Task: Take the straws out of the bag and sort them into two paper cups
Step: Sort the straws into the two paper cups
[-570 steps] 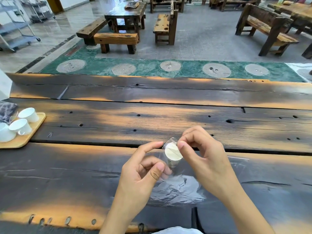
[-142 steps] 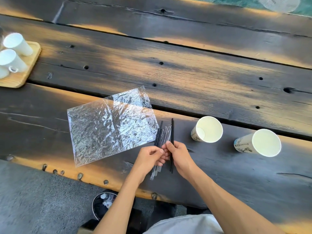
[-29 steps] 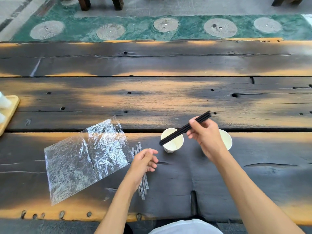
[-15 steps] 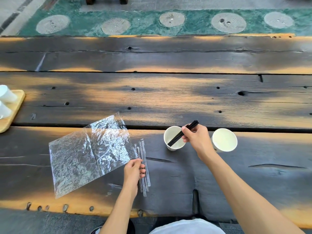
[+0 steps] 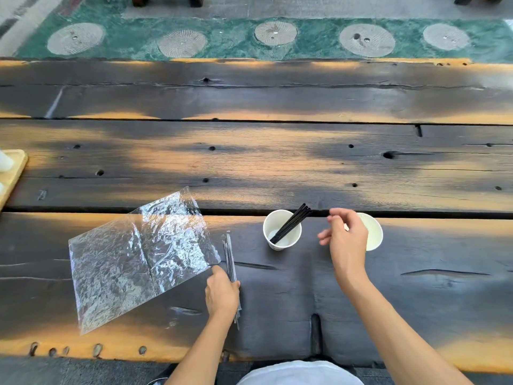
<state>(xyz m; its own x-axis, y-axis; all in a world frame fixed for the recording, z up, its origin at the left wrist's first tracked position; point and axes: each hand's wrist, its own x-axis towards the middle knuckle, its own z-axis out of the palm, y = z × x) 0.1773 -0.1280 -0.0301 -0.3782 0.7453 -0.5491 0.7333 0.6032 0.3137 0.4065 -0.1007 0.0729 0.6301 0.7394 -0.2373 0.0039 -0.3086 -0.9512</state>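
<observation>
Resting on the near plank, the left hand [image 5: 222, 294] is curled over the lower part of the clear straws [image 5: 230, 262], pinning or gripping them against the table [image 5: 277, 162]; I cannot tell whether they are lifted at all. They lie just beside the right edge of the empty bag [image 5: 138, 257], their long axis running almost straight away from the person, the far tips leaning slightly left. Half a second ago the right hand [image 5: 345, 237] held the black straws [image 5: 291, 223] over the left cup [image 5: 281, 233]; now that hand is empty, its fingers loosely spread, hovering between the two cups and partly covering the right cup [image 5: 374, 232]. The black bundle stands in the left cup, lower ends on the cup floor at the near left, upper ends leaning over the far right rim and pointing away and to the right. One colour looks sorted, so what remains is probably carrying the clear straws to the right cup, which appears empty. At the far left edge sits a wooden tray [image 5: 14, 173].
</observation>
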